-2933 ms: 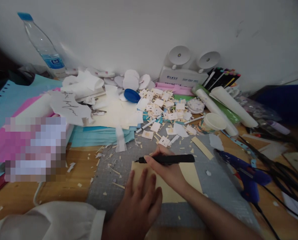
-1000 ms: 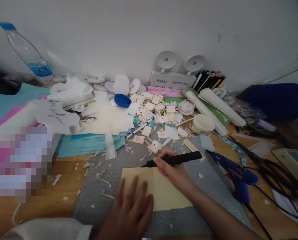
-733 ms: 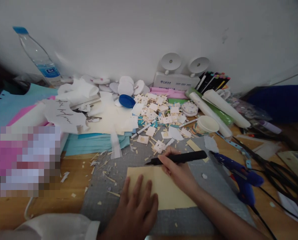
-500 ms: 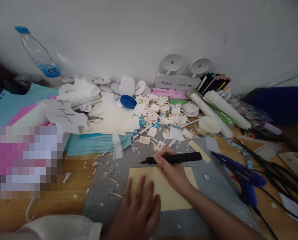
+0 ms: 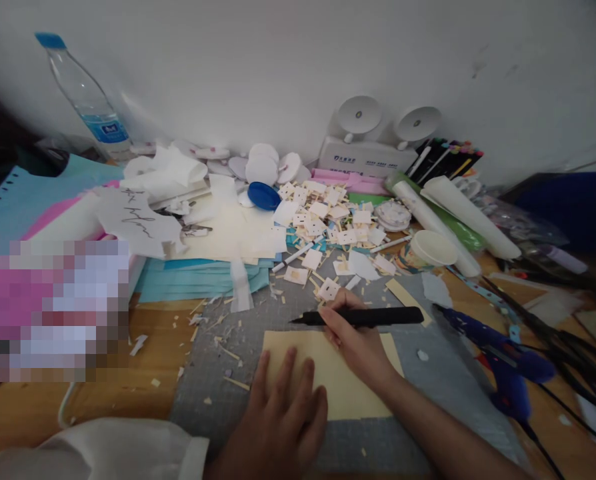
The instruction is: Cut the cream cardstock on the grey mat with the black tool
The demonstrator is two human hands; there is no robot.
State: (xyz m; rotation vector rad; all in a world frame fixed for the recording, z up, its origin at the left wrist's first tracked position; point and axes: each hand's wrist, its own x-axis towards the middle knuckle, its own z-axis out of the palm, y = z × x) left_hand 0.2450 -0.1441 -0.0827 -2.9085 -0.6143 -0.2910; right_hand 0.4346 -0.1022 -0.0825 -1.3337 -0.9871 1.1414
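My left hand (image 5: 285,407) lies flat with its fingers spread on the lower left part of a pale yellow sheet of paper (image 5: 355,380). My right hand (image 5: 355,340) grips a black marker pen (image 5: 388,316) between thumb and fingers, over the sheet's upper edge. The pen lies almost level, its thin tip pointing left, just beyond the top of the paper. Whether the tip touches anything, I cannot tell. Under the paper is a grey cutting mat (image 5: 218,413) strewn with paper scraps.
Beyond the mat lies a heap of small cream paper pieces with dots (image 5: 323,213). A paper cup (image 5: 433,249), a blue glue gun (image 5: 503,360) and black scissors (image 5: 573,353) are on the right. Blue paper sheets (image 5: 203,280) and a water bottle (image 5: 85,100) stand left.
The view has shifted slightly, so most things appear a little further right and higher. Both hands keep their places on and over the sheet, the pen still in the right one.
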